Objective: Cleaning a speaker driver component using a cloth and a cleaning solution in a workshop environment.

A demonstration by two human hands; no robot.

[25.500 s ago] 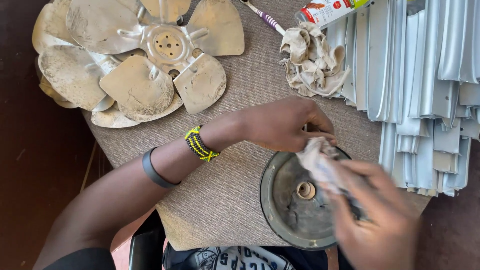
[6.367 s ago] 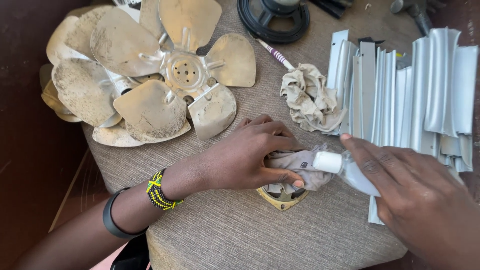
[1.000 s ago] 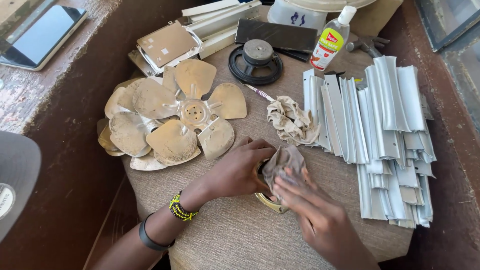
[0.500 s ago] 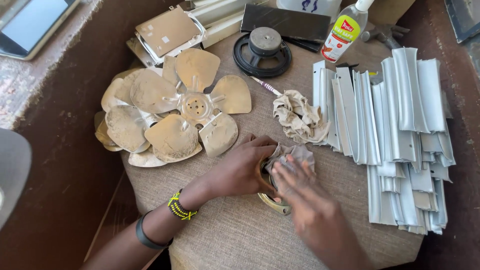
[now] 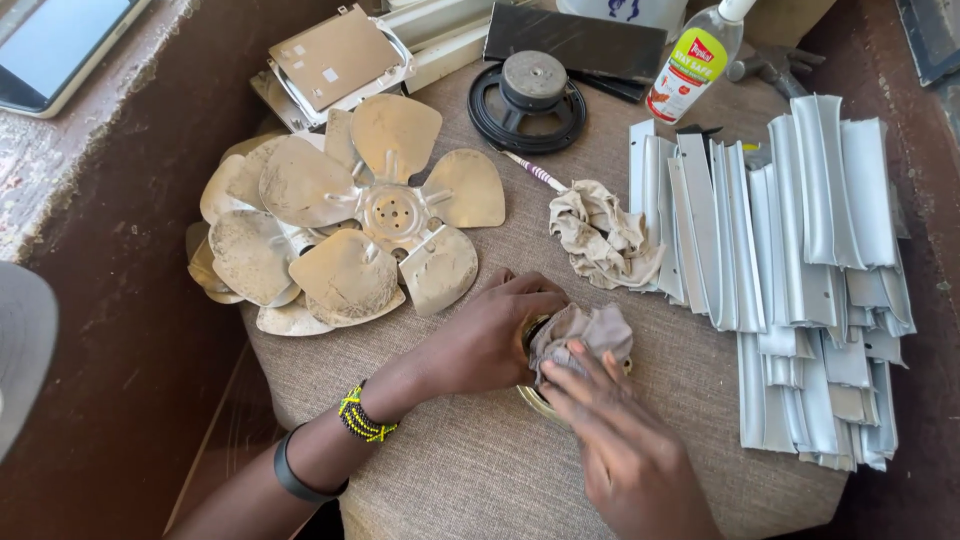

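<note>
Right hand (image 5: 625,455) is pressing flat fingers onto the grey rag (image 5: 583,335), which is covering a small brass part (image 5: 535,400) near the cushion's (image 5: 450,470) front edge. Left hand (image 5: 490,335) is cupping it from the left, fingers curled. Farther back, the dusty fan blades (image 5: 350,225) are lying untouched.

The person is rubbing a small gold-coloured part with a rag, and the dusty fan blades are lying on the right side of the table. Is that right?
Not quite. The head view shows the dusty fan blades lying on the left side of the table, not the right; the right side holds grey metal strips. The rest holds: both hands press a rag on a small gold-coloured part.
</note>
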